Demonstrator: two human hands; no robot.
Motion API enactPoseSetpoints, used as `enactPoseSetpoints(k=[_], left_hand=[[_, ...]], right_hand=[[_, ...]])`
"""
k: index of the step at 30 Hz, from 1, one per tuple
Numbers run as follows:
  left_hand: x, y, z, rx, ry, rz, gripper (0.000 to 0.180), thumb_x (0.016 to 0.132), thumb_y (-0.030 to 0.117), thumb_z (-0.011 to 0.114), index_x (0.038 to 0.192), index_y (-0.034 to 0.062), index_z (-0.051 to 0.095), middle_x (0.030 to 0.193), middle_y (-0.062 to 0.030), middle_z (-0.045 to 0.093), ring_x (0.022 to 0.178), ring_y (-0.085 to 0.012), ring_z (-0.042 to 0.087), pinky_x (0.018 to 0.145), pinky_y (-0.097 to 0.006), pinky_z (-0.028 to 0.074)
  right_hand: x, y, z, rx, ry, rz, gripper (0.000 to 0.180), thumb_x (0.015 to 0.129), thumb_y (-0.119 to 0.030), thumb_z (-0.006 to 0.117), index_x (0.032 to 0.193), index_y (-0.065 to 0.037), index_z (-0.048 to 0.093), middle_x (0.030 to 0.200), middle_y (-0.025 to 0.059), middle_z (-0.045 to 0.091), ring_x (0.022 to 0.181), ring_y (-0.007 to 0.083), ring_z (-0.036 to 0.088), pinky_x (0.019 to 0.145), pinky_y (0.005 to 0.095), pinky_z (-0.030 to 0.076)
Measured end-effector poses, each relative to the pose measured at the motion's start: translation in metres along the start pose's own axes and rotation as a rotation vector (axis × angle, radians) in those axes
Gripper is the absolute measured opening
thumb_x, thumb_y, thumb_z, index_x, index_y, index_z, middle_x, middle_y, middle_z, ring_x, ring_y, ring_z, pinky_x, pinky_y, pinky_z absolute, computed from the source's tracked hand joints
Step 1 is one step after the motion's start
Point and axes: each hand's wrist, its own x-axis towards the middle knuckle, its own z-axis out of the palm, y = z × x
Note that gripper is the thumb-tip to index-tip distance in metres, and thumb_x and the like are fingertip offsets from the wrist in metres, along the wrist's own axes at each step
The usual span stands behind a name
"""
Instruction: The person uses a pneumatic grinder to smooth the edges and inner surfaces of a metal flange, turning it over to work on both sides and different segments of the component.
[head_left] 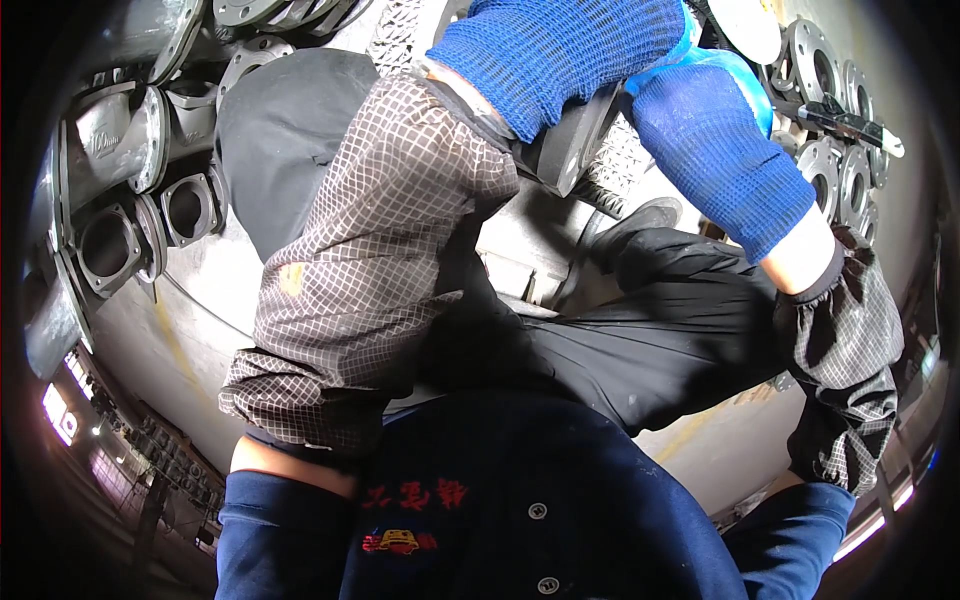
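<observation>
Dark blue jacket cloth [520,500] with buttons fills the nearest, lowest part of the view, and above it two forearms in grey checked sleeve covers [370,270] rise toward the top edge. Between them lies a dark trouser leg [680,330] ending in a black shoe [640,220]. Both hands wear blue knitted gloves. The left hand [555,50] and the right hand [715,150] close from either side on a dark metal casting [575,145], gripped between the two gloves just above the shoe. Only one thick, flat edge of the casting shows, slanting from lower left up to upper right; its full shape and long axis cannot be made out, as the gloves cover most of it. The fingers themselves are hidden, so whether they curl tight or lie spread cannot be told. Beneath everything runs a pale grey floor [190,330] with a faint yellowish line. Farther off, grey valve housings [130,200] with square and round flanges crowd the left, and a stack of round bolt-holed flanges [835,130] lines the upper right.
</observation>
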Motion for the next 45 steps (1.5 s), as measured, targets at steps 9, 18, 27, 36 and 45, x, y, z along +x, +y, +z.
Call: enactPoseSetpoints(k=[9,18,27,36,45], left_hand=[[-0.004,-0.003,0.005,0.316,-0.090,0.222,0.020,0.081,0.008,0.051,0.093,-0.0022,0.063,0.069,-0.0146,0.060,0.060,-0.0275,0.059,0.059,-0.037,0.050],[-0.005,-0.006,0.004,0.501,-0.067,0.380,0.015,0.076,0.012,0.056,0.079,-0.0014,0.064,0.064,-0.0145,0.059,0.058,-0.0274,0.059,0.054,-0.037,0.048],[0.012,-0.003,-0.002,0.167,-0.154,0.087,0.017,0.080,0.014,0.051,0.084,0.0026,0.064,0.071,-0.0181,0.063,0.066,-0.0323,0.063,0.063,-0.038,0.052],[0.036,-0.022,0.007,0.133,-0.071,0.092,0.018,0.080,0.015,0.053,0.084,0.0035,0.065,0.072,-0.0174,0.063,0.068,-0.0316,0.063,0.065,-0.039,0.051],[0.064,-0.046,0.017,0.209,-0.152,0.143,0.018,0.080,0.016,0.055,0.087,0.0043,0.065,0.076,-0.0164,0.064,0.070,-0.0309,0.064,0.066,-0.038,0.052]], right_hand=[[-0.004,-0.005,-0.012,0.040,0.167,0.026,0.002,0.074,-0.011,0.069,0.075,-0.009,0.069,0.065,0.0079,0.063,0.059,0.0199,0.064,0.054,0.0331,0.054],[-0.022,0.022,-0.001,0.231,0.277,0.185,0.031,0.070,0.002,0.059,0.096,-0.012,0.067,0.085,0.0105,0.065,0.077,0.0275,0.064,0.068,0.0377,0.055],[-0.055,0.025,0.004,0.594,0.222,0.432,0.034,0.077,-0.001,0.059,0.110,-0.008,0.064,0.096,0.0110,0.068,0.078,0.0265,0.067,0.071,0.0344,0.053],[-0.049,0.012,0.020,1.612,0.124,0.803,0.029,0.093,-0.017,0.051,0.115,-0.001,0.061,0.080,0.0065,0.068,0.060,0.0062,0.057,0.050,0.0188,0.043],[-0.028,0.012,0.028,1.720,0.034,0.844,0.041,0.097,-0.037,0.040,0.125,-0.011,0.056,0.081,0.0050,0.067,0.056,0.0069,0.056,0.048,0.0175,0.041]])
